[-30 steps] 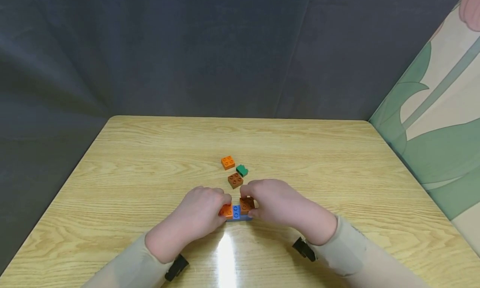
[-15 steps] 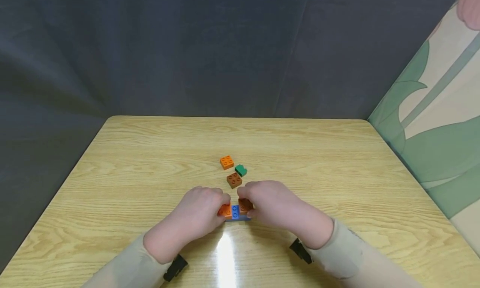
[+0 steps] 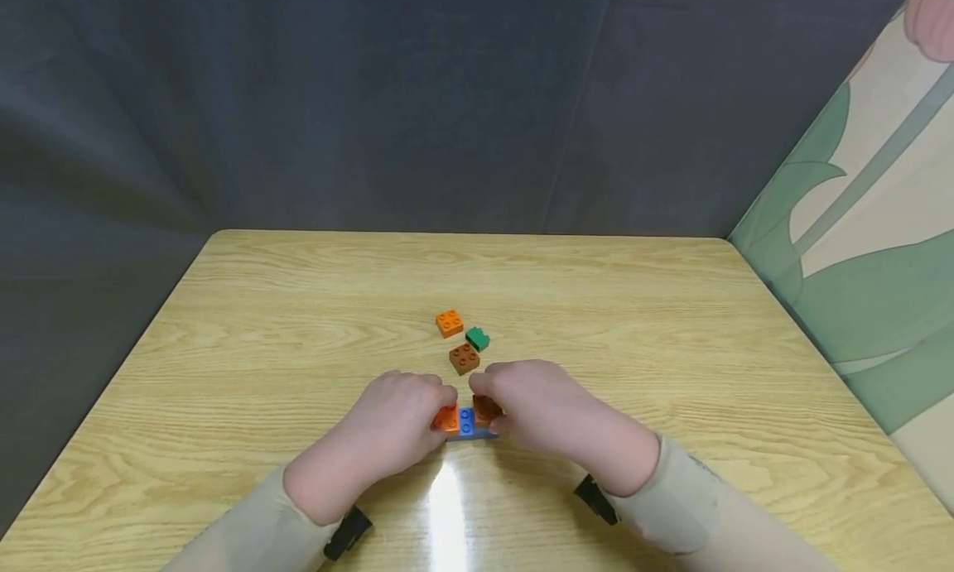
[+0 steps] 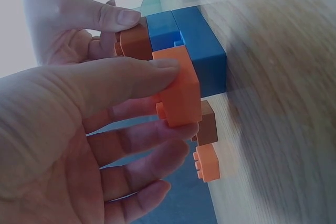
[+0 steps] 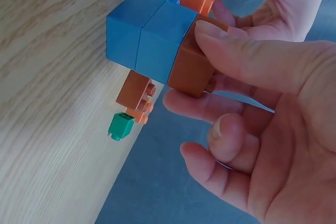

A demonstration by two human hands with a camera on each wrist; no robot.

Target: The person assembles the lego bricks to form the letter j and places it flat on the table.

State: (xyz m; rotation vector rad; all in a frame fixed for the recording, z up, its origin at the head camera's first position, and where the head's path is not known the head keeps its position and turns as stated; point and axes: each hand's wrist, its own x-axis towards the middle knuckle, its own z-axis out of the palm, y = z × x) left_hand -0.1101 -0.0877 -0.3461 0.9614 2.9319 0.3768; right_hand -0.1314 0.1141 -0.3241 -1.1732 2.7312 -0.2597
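Note:
Near the table's front in the head view, two stacked blue bricks (image 3: 466, 421) stand between my hands. My left hand (image 3: 402, 419) pinches an orange brick (image 4: 178, 85) between thumb and fingers, at the left end of the blue bricks. Blue studs show beside it; whether it is fully seated, I cannot tell. My right hand (image 3: 547, 415) grips a brown brick (image 5: 191, 64) that sits on the upper blue brick (image 5: 165, 38) at the right. Thumb and index finger lie on its opposite sides. The lower blue brick (image 5: 128, 22) rests on the table.
Beyond the hands lie a loose brown brick (image 3: 464, 358), a green brick (image 3: 478, 338) and an orange brick (image 3: 450, 323) on the wooden table (image 3: 298, 307). A dark curtain (image 3: 410, 100) hangs behind, and a patterned panel (image 3: 872, 266) borders the right side.
Both hands keep their places on the bricks. My right hand covers slightly more of the brown brick than before. The whole head view has shifted a little.

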